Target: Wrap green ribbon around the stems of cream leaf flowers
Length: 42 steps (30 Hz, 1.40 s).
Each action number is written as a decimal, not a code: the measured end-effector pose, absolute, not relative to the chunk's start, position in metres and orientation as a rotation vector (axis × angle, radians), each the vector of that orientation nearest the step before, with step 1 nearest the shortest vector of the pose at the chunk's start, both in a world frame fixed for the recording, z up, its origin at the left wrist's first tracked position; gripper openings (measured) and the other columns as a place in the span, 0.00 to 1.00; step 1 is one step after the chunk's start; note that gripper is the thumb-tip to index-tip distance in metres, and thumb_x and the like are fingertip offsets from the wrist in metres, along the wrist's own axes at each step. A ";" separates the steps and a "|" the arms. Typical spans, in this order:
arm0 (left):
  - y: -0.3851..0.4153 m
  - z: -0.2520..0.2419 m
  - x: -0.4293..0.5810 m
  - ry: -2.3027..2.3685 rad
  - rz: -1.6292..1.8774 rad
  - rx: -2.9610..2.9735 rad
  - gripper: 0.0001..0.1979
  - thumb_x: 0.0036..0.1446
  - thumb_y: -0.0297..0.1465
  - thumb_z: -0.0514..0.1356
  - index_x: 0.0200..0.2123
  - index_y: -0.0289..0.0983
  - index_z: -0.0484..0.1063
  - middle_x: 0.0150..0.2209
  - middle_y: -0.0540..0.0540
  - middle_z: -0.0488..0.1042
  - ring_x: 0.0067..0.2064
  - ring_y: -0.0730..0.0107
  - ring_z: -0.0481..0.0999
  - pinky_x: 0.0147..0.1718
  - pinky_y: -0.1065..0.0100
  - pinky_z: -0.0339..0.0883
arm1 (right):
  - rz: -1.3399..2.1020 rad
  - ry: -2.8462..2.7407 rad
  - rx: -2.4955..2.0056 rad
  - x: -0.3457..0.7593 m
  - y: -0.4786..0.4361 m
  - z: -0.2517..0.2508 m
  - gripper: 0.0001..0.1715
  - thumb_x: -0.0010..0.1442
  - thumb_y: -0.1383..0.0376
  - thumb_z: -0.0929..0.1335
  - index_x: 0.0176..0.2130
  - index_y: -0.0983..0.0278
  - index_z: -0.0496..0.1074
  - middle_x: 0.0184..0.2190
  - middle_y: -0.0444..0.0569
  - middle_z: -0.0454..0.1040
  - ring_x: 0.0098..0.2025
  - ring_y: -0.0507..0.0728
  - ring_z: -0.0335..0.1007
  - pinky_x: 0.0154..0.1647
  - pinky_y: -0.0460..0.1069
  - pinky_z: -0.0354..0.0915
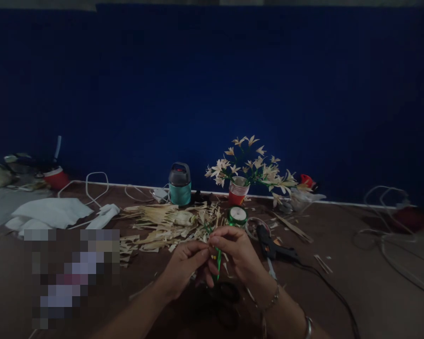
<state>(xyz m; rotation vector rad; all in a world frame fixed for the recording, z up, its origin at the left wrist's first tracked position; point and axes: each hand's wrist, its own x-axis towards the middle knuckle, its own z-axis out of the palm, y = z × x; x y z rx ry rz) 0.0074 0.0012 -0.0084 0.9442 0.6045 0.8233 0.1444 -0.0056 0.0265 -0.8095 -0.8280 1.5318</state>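
Observation:
My left hand [189, 263] and my right hand [238, 249] meet in front of me, fingertips pinched together around the top of a thin green stem [218, 266]. The stem hangs down between the hands, glossy as if wrapped in green tape. Its upper end is hidden by my fingers. Dark-handled scissors [228, 293] lie under the hands, partly in shadow. Just beyond my fingers is a pile of pale dried husk strips [162, 219]. A green spool [238, 215] with a white centre sits behind my right hand.
Pale flowers [222, 167] stand in a red-and-white cup [238, 190] by the blue wall. A glue gun [270, 245] lies to the right, its cord trailing forward. Further left are a teal-and-black container [180, 186] and white cloth [53, 212]. Cables [383, 235] loop at right.

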 end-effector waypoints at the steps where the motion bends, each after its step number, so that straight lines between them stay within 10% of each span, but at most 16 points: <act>1: 0.001 -0.008 0.008 0.601 0.818 0.932 0.14 0.47 0.38 0.61 0.29 0.31 0.70 0.19 0.46 0.75 0.15 0.74 0.71 0.10 0.80 0.52 | 1.546 -0.829 -0.805 0.144 -0.006 0.027 0.09 0.38 0.66 0.75 0.22 0.65 0.72 0.15 0.43 0.71 0.16 0.50 0.65 0.17 0.44 0.60; 34: -0.004 -0.001 0.011 0.455 0.774 0.728 0.09 0.48 0.34 0.62 0.28 0.32 0.71 0.16 0.47 0.75 0.13 0.76 0.70 0.06 0.83 0.52 | 1.368 -0.850 -0.849 0.141 -0.009 0.032 0.09 0.38 0.66 0.75 0.21 0.64 0.71 0.18 0.41 0.70 0.17 0.48 0.63 0.19 0.44 0.61; 42: -0.002 -0.002 0.010 0.602 0.820 0.770 0.12 0.45 0.36 0.63 0.28 0.31 0.71 0.21 0.45 0.76 0.15 0.74 0.72 0.08 0.81 0.55 | 1.308 -1.098 -0.955 0.150 -0.004 0.043 0.10 0.43 0.63 0.73 0.18 0.66 0.72 0.29 0.48 0.74 0.29 0.52 0.67 0.28 0.45 0.62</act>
